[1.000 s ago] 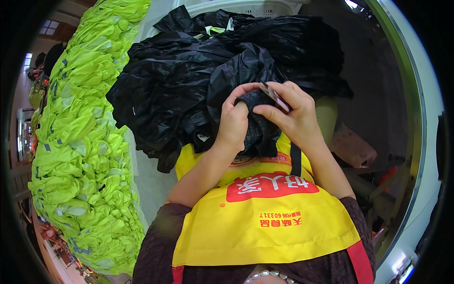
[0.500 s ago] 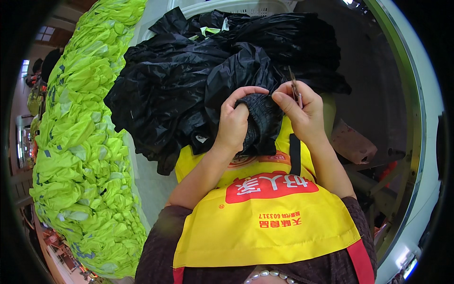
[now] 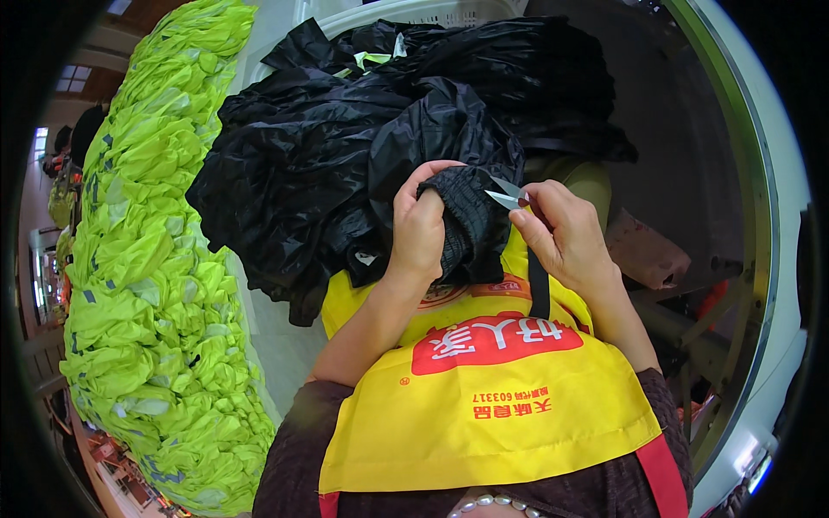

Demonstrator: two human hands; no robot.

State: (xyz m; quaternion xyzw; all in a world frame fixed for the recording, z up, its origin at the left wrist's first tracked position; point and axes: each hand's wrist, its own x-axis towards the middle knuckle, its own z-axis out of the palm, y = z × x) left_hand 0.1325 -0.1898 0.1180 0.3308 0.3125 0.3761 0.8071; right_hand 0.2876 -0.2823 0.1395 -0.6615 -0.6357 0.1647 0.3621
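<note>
My left hand (image 3: 420, 226) is closed on the gathered, elastic-looking edge of a black garment (image 3: 471, 207), its thumb tucked inside the opening. In my right hand (image 3: 566, 231) is a small pair of thread snips (image 3: 504, 195), held between thumb and fingers. Their two pale blades are spread apart and point left, at the gathered edge; whether they touch the cloth I cannot tell. The rest of the shiny black cloth (image 3: 302, 155) lies heaped beyond my hands and drapes onto the yellow apron (image 3: 484, 432) over my lap.
A long pile of bright yellow-green garments (image 3: 164, 285) runs along the left. Behind the black heap stands a white plastic basket (image 3: 414, 13). To the right are a curved-looking metal-edged table rim (image 3: 734, 112) and a brownish box-like thing (image 3: 648, 250) low down.
My right hand has moved slightly down and right, away from my left fingertips. The snips have swung from pointing up to pointing left, blades apart. My left hand keeps its grip.
</note>
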